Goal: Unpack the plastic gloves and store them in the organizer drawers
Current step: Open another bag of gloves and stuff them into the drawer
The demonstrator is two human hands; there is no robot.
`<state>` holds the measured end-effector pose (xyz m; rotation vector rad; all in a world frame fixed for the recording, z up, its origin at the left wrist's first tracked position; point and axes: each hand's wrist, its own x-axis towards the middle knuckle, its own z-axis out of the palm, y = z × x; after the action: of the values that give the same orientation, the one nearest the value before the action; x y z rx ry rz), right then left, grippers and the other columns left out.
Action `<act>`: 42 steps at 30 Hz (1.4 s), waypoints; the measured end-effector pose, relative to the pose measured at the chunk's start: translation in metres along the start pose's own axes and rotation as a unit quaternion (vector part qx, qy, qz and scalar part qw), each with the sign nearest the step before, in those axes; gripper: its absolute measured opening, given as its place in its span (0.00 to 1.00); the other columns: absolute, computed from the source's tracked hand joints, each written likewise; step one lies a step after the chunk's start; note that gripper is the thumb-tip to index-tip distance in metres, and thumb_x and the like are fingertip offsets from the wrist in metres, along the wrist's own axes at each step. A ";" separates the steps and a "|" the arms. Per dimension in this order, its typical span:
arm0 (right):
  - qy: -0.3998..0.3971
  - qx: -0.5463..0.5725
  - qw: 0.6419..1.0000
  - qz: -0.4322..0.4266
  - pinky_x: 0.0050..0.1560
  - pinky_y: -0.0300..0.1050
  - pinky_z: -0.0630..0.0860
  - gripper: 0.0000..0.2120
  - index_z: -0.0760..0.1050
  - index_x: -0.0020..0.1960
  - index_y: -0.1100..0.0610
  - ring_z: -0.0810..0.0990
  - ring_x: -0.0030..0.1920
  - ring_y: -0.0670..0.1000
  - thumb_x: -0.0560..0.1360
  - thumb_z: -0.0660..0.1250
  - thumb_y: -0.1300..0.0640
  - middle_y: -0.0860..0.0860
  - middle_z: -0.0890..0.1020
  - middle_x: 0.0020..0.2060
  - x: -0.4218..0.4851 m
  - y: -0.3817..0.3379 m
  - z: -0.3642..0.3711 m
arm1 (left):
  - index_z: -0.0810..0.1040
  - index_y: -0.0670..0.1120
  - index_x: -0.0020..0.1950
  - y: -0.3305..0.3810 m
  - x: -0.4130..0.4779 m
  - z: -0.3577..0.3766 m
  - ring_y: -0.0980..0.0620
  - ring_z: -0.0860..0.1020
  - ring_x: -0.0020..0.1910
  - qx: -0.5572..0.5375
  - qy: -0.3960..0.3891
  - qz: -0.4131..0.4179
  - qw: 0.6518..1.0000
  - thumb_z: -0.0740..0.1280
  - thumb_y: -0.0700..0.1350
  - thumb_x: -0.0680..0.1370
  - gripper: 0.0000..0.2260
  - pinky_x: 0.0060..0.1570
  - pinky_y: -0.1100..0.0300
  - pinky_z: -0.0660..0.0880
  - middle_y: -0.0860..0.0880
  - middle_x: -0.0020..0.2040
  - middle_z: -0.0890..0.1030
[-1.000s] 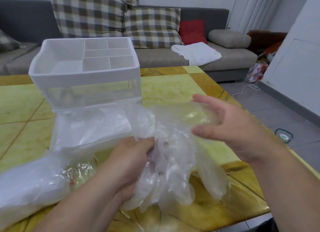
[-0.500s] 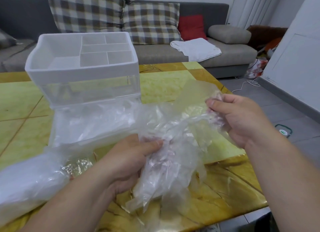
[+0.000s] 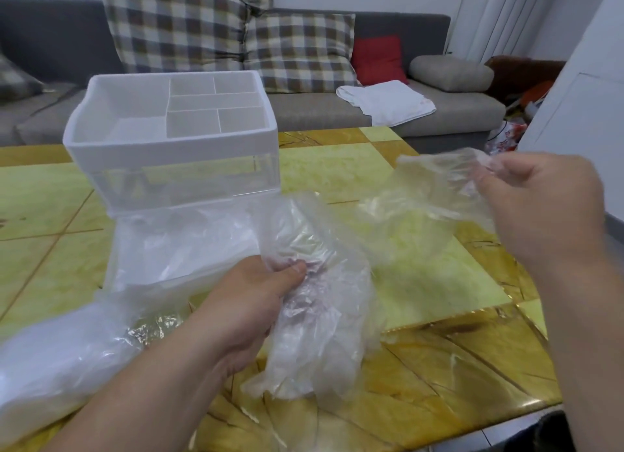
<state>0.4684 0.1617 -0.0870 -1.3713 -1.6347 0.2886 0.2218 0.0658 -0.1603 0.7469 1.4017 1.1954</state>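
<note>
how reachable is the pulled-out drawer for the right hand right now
Probably yes: the right hand, pinching one glove, has open air leftward to the drawer; only the glove bundle in the left hand crowds its front.

A crumpled bunch of gloves (image 3: pixel 317 316), clear and filmy, hangs at lower centre, pinched at its top by the left hand (image 3: pixel 250 303). A single glove (image 3: pixel 435 198), thin and see-through, is spread in the air at centre right, gripped at one end by the right hand (image 3: pixel 540 208). The white organizer (image 3: pixel 175 154) stands upright at upper left, its top tray split into compartments and its lower body clear, with a clear drawer (image 3: pixel 175 249) pulled out in front holding filmy plastic, and a translucent package (image 3: pixel 50 353) lies at lower left.
</note>
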 end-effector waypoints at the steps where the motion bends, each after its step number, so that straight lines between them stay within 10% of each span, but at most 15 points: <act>1: -0.004 0.037 0.999 -0.003 0.42 0.44 0.76 0.09 0.81 0.37 0.46 0.79 0.38 0.46 0.77 0.71 0.50 0.44 0.83 0.33 0.000 -0.001 -0.002 | 0.85 0.43 0.55 0.000 0.000 0.000 0.36 0.81 0.57 0.001 -0.004 0.003 1.000 0.71 0.48 0.78 0.11 0.67 0.36 0.70 0.40 0.53 0.85; 9: -0.086 0.080 0.993 -0.017 0.34 0.33 0.71 0.08 0.83 0.37 0.53 0.76 0.30 0.39 0.76 0.72 0.56 0.43 0.83 0.30 0.002 0.001 -0.008 | 0.86 0.42 0.53 0.003 0.002 -0.004 0.47 0.82 0.59 0.013 -0.007 0.054 0.998 0.64 0.43 0.82 0.11 0.71 0.45 0.69 0.45 0.54 0.86; 15: -0.123 0.160 0.979 -0.011 0.34 0.40 0.72 0.17 0.80 0.42 0.69 0.75 0.33 0.48 0.72 0.74 0.53 0.63 0.79 0.33 0.001 0.000 -0.008 | 0.86 0.42 0.52 0.012 -0.005 -0.005 0.51 0.84 0.55 0.011 -0.002 0.080 0.997 0.63 0.43 0.82 0.11 0.68 0.50 0.71 0.46 0.51 0.87; 18: -0.281 0.262 0.923 0.011 0.44 0.44 0.79 0.15 0.86 0.42 0.59 0.84 0.40 0.51 0.63 0.78 0.48 0.57 0.86 0.40 0.004 0.004 -0.014 | 0.87 0.44 0.51 0.014 -0.006 -0.004 0.51 0.83 0.55 0.035 0.007 0.099 0.994 0.64 0.44 0.82 0.11 0.66 0.51 0.72 0.48 0.50 0.87; 23: -0.494 0.330 0.801 0.067 0.32 0.36 0.75 0.25 0.84 0.38 0.64 0.76 0.28 0.48 0.57 0.83 0.43 0.57 0.78 0.29 0.001 0.007 -0.023 | 0.86 0.44 0.50 0.016 -0.008 -0.003 0.52 0.84 0.53 0.048 0.008 0.115 0.992 0.65 0.42 0.81 0.10 0.55 0.58 0.75 0.48 0.48 0.87; 28: -0.417 0.233 0.877 0.045 0.43 0.36 0.75 0.12 0.85 0.39 0.59 0.80 0.38 0.42 0.65 0.75 0.50 0.47 0.83 0.35 -0.012 -0.011 0.015 | 0.86 0.40 0.47 0.015 -0.012 0.001 0.52 0.85 0.44 0.003 -0.043 0.083 0.996 0.65 0.38 0.79 0.09 0.39 0.67 0.79 0.44 0.45 0.87; 33: -0.365 0.208 0.906 0.052 0.66 0.44 0.67 0.06 0.85 0.38 0.53 0.74 0.64 0.35 0.64 0.78 0.51 0.41 0.80 0.62 -0.016 -0.022 0.034 | 0.87 0.41 0.46 0.016 -0.015 0.002 0.59 0.80 0.35 0.070 -0.095 0.085 0.989 0.68 0.42 0.76 0.08 0.32 0.69 0.72 0.48 0.42 0.87; 42: -0.372 0.339 0.856 0.117 0.44 0.35 0.77 0.09 0.81 0.38 0.62 0.82 0.40 0.44 0.59 0.76 0.62 0.49 0.83 0.34 -0.022 -0.028 0.048 | 0.86 0.37 0.45 0.015 -0.017 -0.002 0.56 0.82 0.41 0.086 -0.133 0.038 0.987 0.72 0.37 0.75 0.04 0.40 0.70 0.74 0.45 0.43 0.87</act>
<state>0.4123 0.1507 -0.1039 -0.9242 -1.6783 1.5449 0.2204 0.0538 -0.1410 1.0495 1.2715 0.9987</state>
